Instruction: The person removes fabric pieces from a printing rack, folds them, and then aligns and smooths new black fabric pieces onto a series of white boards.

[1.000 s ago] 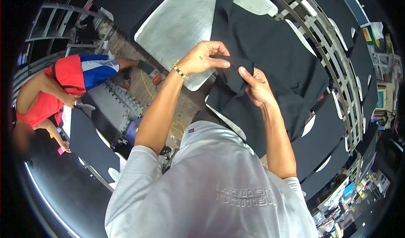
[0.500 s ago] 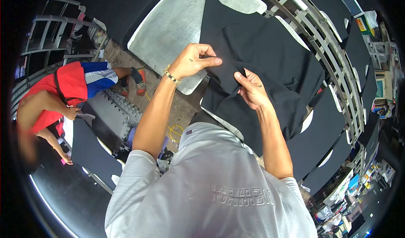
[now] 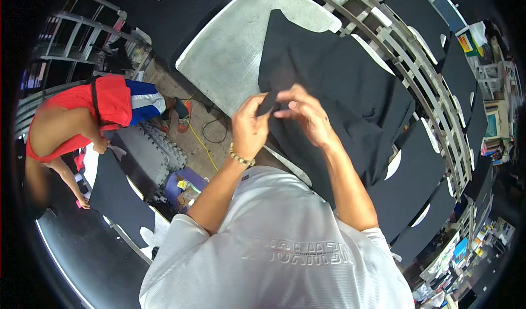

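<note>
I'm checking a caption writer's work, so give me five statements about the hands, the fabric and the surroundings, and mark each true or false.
1. The bare left hand has a beaded bracelet at its wrist. True.
2. The bare right hand is pressed flat on the grey, white-edged board. False: it is raised, close to the left hand.
3. The large black fabric sheet covers part of the board. True.
4. The thin yellow cable hangs over the board. False: it lies on the brown floor.
5. The left hand pinches a small, flat, dark piece. True.
</note>
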Tool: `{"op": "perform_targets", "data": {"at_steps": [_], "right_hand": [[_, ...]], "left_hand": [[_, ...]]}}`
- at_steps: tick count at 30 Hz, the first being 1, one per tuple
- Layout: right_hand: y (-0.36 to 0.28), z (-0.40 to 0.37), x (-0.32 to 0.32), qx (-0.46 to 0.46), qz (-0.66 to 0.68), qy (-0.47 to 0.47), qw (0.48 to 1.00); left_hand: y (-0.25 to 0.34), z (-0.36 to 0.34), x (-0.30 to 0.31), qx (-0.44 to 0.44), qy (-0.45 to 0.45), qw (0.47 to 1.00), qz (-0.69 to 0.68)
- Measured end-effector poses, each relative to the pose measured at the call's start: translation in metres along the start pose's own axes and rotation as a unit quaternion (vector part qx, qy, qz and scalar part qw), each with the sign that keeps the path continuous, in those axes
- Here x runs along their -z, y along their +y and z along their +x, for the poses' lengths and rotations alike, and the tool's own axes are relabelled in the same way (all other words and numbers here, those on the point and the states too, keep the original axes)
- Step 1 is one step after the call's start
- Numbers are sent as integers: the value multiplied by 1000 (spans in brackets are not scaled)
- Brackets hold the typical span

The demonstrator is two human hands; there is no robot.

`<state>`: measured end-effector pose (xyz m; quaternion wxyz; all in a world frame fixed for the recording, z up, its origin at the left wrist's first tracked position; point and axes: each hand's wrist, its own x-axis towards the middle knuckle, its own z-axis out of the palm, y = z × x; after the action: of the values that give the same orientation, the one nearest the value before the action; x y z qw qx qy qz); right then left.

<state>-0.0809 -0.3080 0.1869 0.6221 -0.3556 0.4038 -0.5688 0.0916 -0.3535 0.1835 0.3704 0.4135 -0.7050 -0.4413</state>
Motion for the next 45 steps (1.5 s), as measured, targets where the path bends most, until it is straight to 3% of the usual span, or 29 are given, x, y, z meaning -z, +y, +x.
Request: {"op": "perform_targets", "data": {"at_steps": [2, 3, 5, 6, 7, 9, 10, 11, 13, 15, 16, 17, 18, 19, 20, 21, 22, 23, 24, 25, 27, 28, 30, 32, 33, 34, 39, 43, 45], "right_hand": [[-16, 11, -1, 101, -258, 67, 959], [-38, 19, -7, 232, -357, 60, 903], [-70, 27, -14, 242, -385, -24, 890], [-85, 33, -7, 187, -345, -125, 911], [-117, 32, -16, 186, -430, -190, 863], [-158, 27, -24, 114, -347, -265, 892], [-172, 17, -33, 153, -337, -203, 907], [-193, 15, -33, 195, -368, -219, 882], [-232, 7, -32, 430, -426, -178, 776], [-263, -16, -38, 474, -333, -141, 803], [-288, -45, -53, 384, -343, -124, 848], [-305, -60, -53, 415, -373, -95, 825], [-316, -72, -55, 424, -288, -131, 849], [-327, -81, -62, 430, -201, -168, 864], [-346, -129, -110, 344, -167, 44, 923], [-342, -135, -106, 448, -140, 17, 883], [-354, -146, -100, 448, -175, -36, 876], [-372, -159, -89, 445, -211, -90, 866], [-393, -168, -87, 356, -197, -241, 881], [-390, -174, -84, 356, -198, -240, 881], [-369, -185, -82, 325, -308, 32, 894], [-349, -175, -60, 322, -307, 34, 895], [-289, -139, 4, 225, -325, 158, 905], [-225, -143, 17, 114, -140, 124, 976], [-174, -119, 67, 63, -119, 65, 989], [-152, -127, 60, 56, -25, 43, 997], [-47, -122, 95, -22, 96, 75, 992], [-14, -121, 92, -23, 127, 123, 984], [-7, -122, 88, -15, 110, 138, 984]], "left_hand": [[15, -7, 13, 78, -19, 986, -144], [35, -8, 18, 72, -12, 987, -142], [77, -8, 29, 54, -96, 971, -211], [100, -10, 34, 53, -97, 971, -210], [123, -10, 42, 44, -91, 973, -206], [165, -6, 60, -42, -78, 976, -199], [184, -3, 70, -89, -49, 975, -195], [201, 1, 81, -135, -22, 972, -191], [233, 3, 103, -183, 91, 973, -103], [270, 8, 120, -262, 39, 956, -127], [281, 14, 138, -277, 15, 954, -115], [294, 17, 151, -292, -10, 951, -104], [320, 13, 149, -308, -66, 942, -116], [347, 2, 139, -304, -67, 945, -102], [362, 6, 130, -429, -27, 902, -46], [375, 11, 121, -544, 13, 839, 10], [388, 8, 111, -551, 11, 834, 9], [399, 3, 100, -514, 63, 854, 41], [408, -3, 90, -472, 116, 871, 73], [415, -10, 82, -424, 169, 883, 105], [418, -19, 72, -313, 267, 895, 170], [394, -6, 73, -282, 166, 938, 114], [318, 15, 55, -176, 1, 984, -32], [245, 17, 26, -24, -95, 977, -188], [210, 14, 14, 51, -126, 957, -258], [180, 11, 4, 91, -134, 940, -301], [70, 2, -21, 210, -141, 906, -340], [29, 3, -21, 241, -134, 908, -315], [22, 3, -19, 202, -137, 923, -296]]}}
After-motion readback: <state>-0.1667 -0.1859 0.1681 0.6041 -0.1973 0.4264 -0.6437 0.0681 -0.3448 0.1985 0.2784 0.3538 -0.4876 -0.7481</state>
